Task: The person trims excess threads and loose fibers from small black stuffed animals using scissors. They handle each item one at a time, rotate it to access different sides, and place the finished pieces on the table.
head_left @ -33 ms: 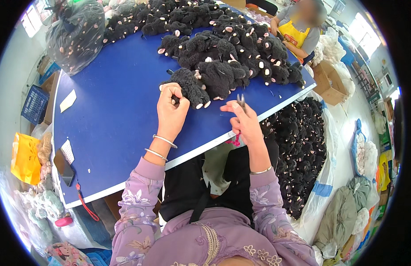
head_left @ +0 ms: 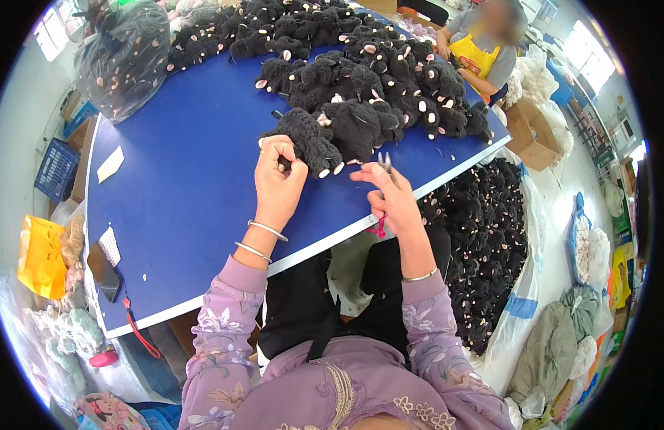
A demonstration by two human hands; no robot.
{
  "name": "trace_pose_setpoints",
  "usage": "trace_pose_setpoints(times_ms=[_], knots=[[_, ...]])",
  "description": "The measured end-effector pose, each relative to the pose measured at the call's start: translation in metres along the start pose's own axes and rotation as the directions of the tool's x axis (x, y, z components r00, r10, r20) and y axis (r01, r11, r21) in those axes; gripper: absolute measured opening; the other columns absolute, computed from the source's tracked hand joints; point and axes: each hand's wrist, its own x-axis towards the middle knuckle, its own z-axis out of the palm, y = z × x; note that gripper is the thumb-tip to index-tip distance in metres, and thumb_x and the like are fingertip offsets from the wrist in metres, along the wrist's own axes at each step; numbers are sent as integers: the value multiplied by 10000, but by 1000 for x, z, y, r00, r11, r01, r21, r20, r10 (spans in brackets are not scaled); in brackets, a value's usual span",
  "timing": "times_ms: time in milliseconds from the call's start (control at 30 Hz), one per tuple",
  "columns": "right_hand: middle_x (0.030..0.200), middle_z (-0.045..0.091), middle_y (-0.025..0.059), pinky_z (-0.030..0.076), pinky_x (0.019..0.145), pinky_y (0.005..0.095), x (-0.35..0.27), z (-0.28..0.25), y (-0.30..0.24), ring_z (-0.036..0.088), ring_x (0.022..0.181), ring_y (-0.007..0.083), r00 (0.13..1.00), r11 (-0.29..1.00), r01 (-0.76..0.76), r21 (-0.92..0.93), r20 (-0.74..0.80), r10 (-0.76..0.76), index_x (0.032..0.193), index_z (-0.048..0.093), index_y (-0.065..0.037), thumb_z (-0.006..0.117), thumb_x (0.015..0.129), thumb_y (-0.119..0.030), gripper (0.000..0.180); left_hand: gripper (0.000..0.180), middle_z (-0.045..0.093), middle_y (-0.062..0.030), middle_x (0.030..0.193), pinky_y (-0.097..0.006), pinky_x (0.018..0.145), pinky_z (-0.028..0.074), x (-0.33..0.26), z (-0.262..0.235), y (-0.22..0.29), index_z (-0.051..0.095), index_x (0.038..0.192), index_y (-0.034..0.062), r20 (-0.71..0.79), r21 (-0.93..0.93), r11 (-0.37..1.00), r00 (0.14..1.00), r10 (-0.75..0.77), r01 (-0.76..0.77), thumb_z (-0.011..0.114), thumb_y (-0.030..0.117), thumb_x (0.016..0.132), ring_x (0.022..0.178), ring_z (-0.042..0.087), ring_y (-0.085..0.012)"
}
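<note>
A black curly plush toy [head_left: 309, 137] with pale feet lies on the blue table [head_left: 181, 208], at the near edge of a pile. My left hand [head_left: 276, 172] is closed on its near left side, the fingers curled in so that the pinched part is hidden. To the right, my right hand [head_left: 393, 195] holds small metal thread snips [head_left: 386, 163], with their two points upward and a pink cord hanging below. Its index finger stretches left toward the toy without touching it. Close behind lies another black plush toy [head_left: 353, 129].
A heap of black plush toys [head_left: 389, 64] covers the far table. A clear bag [head_left: 124, 64] of them stands far left. A phone [head_left: 102, 272] lies near the left edge. More toys fill a large sack [head_left: 486, 251] at my right. A person [head_left: 482, 50] sits across the far right.
My right hand with the thread snips has moved slightly left toward the toy. The toy in my left hand has shifted a little to the right.
</note>
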Motion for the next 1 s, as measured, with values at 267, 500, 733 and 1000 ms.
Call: trace_pose_setpoints(times_ms=[267, 500, 733, 1000], knots=[[727, 489, -6, 318, 416, 213, 15, 37, 7, 368, 462, 37, 994, 957, 56, 286, 78, -82, 1138, 523, -19, 644, 885, -157, 312, 205, 466, -37, 920, -212, 590, 375, -9, 8, 7, 437, 770, 62, 119, 6, 974, 968, 222, -224, 543, -101, 703, 753, 438, -96], [742, 545, 0, 347, 433, 206, 12, 40, -6, 437, 503, 32, 966, 968, 246, 49, -99, -240, 1068, 570, -7, 632, 862, -29, 216, 216, 561, -78, 1050, -246, 783, 486, -10, 7, -4, 551, 1031, 5, 252, -54, 994, 965, -74, 90, 561, -1, 815, 941, 569, -149], [1010, 651, 37, 458, 645, 215, -3, 48, -3, 564, 773, 52, 863, 807, 501, -313, 247, -441, 1004, 674, 1, 569, 899, -44, 156, 573, 587, -118, 1123, -314, 843, 543, -7, 3, 12, 363, 1321, -34, 562, -366, 646, 712, -420, 670, 660, 186, 883, 943, 614, -167], [526, 362, -64, 291, 422, 201, 10, 8, -43, 296, 440, 37, 889, 906, 358, -226, -214, -405, 960, 630, 9, 486, 975, -288, 330, 429, 576, -150, 1189, -401, 844, 561, -9, 6, 8, 390, 1312, -38, 631, -444, 520, 667, -397, 730, 475, 50, 901, 1010, 631, -233]])
